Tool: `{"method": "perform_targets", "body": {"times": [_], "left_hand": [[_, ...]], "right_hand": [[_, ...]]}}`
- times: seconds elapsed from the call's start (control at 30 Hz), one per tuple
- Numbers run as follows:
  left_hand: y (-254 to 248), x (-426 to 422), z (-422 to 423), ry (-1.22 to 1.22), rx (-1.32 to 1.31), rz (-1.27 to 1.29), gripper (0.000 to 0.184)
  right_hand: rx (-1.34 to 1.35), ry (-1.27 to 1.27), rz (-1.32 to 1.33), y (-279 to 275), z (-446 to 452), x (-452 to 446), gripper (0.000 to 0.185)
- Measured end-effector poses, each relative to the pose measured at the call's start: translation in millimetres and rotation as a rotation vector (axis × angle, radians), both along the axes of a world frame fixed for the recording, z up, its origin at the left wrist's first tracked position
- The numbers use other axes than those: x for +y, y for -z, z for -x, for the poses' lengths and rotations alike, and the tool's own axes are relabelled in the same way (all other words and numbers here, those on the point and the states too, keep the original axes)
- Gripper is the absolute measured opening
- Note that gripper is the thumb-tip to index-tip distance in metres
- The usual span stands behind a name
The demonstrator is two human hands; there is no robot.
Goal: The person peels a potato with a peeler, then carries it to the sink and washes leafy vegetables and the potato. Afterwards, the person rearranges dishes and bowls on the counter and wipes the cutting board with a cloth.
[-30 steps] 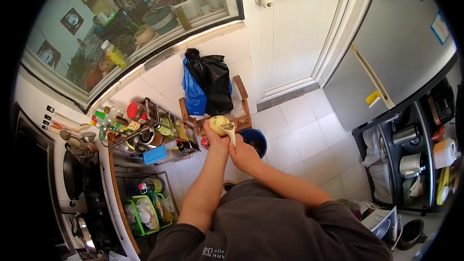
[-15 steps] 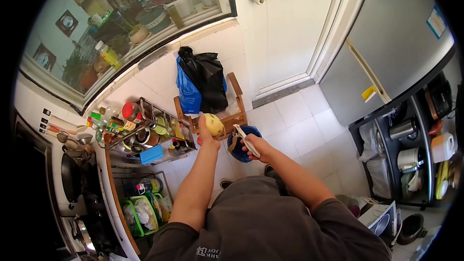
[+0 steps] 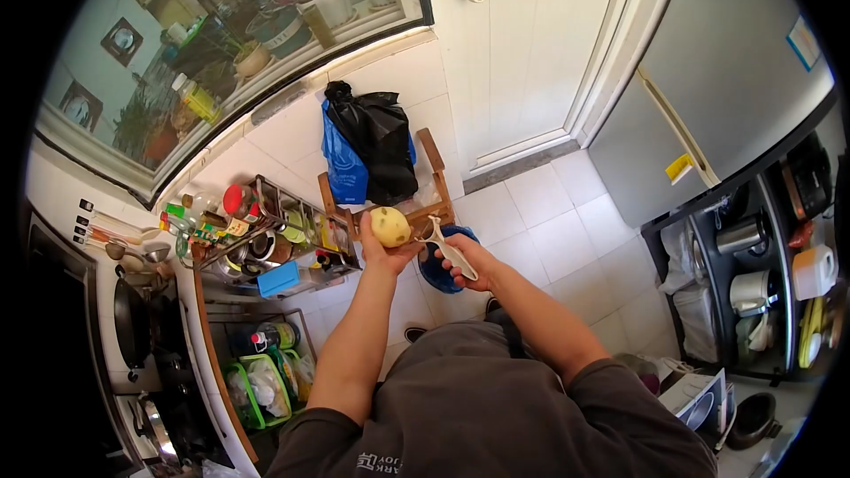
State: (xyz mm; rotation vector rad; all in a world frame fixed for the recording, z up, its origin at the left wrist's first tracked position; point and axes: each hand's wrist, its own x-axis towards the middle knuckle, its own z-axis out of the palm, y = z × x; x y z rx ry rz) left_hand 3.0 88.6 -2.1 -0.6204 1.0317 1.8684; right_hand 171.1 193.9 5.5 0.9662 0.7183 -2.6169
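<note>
A mostly peeled, pale yellow potato (image 3: 390,227) with a few brown skin patches rests in my left hand (image 3: 381,255), whose fingers curl around its side. My right hand (image 3: 475,263) is closed on the handle of a cream-coloured peeler (image 3: 452,254). The peeler's head points up and left, a short gap from the potato. Below both hands on the floor stands a blue-lined bin (image 3: 437,276), partly covered by my right hand and the peeler.
A wooden chair (image 3: 431,152) holding black and blue plastic bags (image 3: 379,146) stands ahead. Left are a rack of bottles and jars (image 3: 266,230) and a stove with a wok (image 3: 131,323). Right are a fridge (image 3: 708,88) and a shelf with pots (image 3: 751,292).
My left hand has turned the potato, showing a different side. The peeler has tilted in my right hand, and the peel strip hanging near its head is no longer visible.
</note>
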Motion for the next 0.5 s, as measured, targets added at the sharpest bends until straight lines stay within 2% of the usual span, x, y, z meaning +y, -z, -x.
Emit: {"method": "perform_targets", "body": {"times": [0.07,0.17,0.2,0.27,0.37,0.5], "left_hand": [[-25,-2,-10,0.081,-0.029,-0.079,0.069],[-14,-6,-8,0.132,-0.045,-0.173,0.065],[-10,-5,-7,0.131,-0.044,-0.174,0.065],[-1,-4,-6,0.014,-0.005,-0.341,0.061],[-3,-1,-5,-0.025,0.019,-0.355,0.057],[7,5,3,-0.004,0.105,-0.322,0.057]], "right_hand": [[0.011,-0.001,0.033,-3,4,5,0.030],[0.087,-0.048,0.025,-9,1,1,0.030],[0.089,-0.055,0.033,-8,2,1,0.030],[0.075,-0.063,0.062,-8,2,0,0.030],[0.099,-0.047,0.153,-3,-1,-2,0.030],[0.090,-0.043,0.146,-7,-5,-5,0.031]]}}
